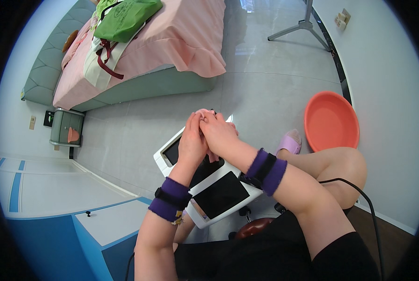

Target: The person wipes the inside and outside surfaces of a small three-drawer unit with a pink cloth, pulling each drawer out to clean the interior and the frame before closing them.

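Both my hands are together over a white device with dark panels. My left hand [192, 145] grips a pink cloth [213, 156] from the left side. My right hand [220, 133] overlaps its fingers and presses on the same cloth from the right. Bits of the cloth show above the fingertips and below the palms; the rest is hidden in my hands. Beneath them the white device [204, 196] is tilted between my legs, its black panel [221, 195] facing up. My forearms cover part of it. Purple bands with black straps circle both wrists.
An orange-red basin [332, 123] stands on the tiled floor at right, near the wall. A bed with a pink cover [181, 38] holds a green bag [127, 21]. A blue-and-white cabinet [107, 221] is at lower left. A black cable [369, 203] runs past my right leg.
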A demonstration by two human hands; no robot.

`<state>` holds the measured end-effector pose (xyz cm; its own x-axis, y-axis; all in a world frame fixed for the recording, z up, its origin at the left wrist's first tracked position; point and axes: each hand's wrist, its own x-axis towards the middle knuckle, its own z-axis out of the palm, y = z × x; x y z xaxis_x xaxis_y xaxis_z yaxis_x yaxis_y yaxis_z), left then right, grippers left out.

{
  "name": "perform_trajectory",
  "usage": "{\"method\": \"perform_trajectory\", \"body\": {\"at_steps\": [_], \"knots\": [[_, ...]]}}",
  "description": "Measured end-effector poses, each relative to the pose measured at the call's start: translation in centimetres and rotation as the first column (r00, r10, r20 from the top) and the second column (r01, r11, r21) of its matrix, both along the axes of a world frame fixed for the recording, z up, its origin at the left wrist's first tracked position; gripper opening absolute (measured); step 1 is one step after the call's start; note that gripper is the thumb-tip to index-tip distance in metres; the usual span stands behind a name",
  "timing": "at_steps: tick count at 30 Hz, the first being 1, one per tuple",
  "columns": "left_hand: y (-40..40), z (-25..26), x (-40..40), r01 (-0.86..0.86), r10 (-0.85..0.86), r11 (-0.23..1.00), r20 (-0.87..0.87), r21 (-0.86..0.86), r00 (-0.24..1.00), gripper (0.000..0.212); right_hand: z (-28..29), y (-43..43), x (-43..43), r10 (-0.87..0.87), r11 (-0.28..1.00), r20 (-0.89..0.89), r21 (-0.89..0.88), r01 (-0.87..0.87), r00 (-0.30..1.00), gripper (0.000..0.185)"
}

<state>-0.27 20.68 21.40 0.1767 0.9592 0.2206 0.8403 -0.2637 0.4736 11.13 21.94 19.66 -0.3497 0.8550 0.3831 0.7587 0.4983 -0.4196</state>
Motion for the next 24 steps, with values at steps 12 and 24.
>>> {"method": "perform_trajectory", "body": {"at_steps": [12,24], "knots": [[-4.0,-0.6,1.9,0.151,-0.161,0.985,0.145,0.077,0.976,0.034,-1.8,-4.1,2.2,0.070,0.959,0.000,-0.276,-0.067,0.998,0.028],[-11.5,-1.7,5.0,0.253,-0.255,0.967,0.075,0.036,0.964,0.042,-0.1,-12.8,7.4,0.134,0.948,0.068,-0.301,-0.108,0.989,0.034]]}}
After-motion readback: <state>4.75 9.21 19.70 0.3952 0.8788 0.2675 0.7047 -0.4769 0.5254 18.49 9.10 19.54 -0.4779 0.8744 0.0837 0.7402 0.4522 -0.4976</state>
